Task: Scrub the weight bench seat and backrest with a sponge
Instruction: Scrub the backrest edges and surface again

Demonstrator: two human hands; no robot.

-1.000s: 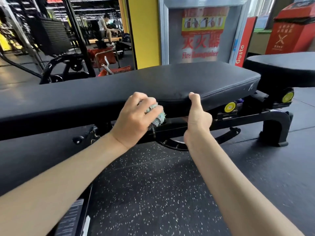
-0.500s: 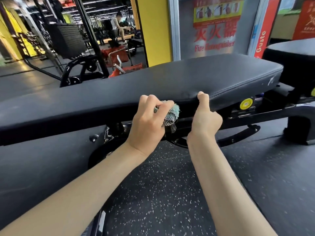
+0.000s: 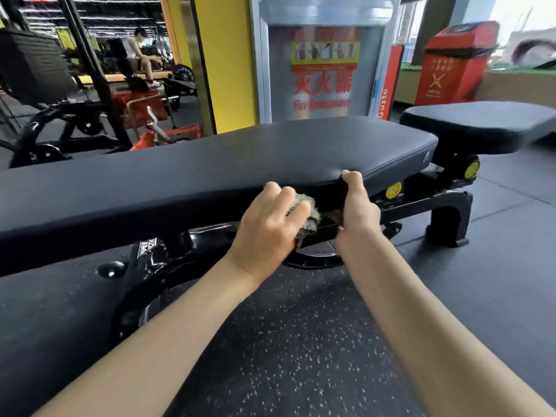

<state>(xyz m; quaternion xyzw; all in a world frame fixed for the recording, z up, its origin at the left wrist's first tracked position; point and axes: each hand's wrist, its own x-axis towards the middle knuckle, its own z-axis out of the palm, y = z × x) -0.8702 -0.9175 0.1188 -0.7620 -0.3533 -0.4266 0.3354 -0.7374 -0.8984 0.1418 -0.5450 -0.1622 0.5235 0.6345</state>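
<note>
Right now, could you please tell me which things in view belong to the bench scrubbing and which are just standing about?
Part of the job:
- long black padded backrest
- black padded seat
- greenish sponge
- left hand
- right hand

Standing about:
- red bin
- fire extinguisher cabinet
- red plastic crate

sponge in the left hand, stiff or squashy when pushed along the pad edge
Probably squashy: the sponge looks bunched and ragged inside the left hand. Likely light, since curled fingers alone hold it. It may drag rather than glide along the backrest pad.
</note>
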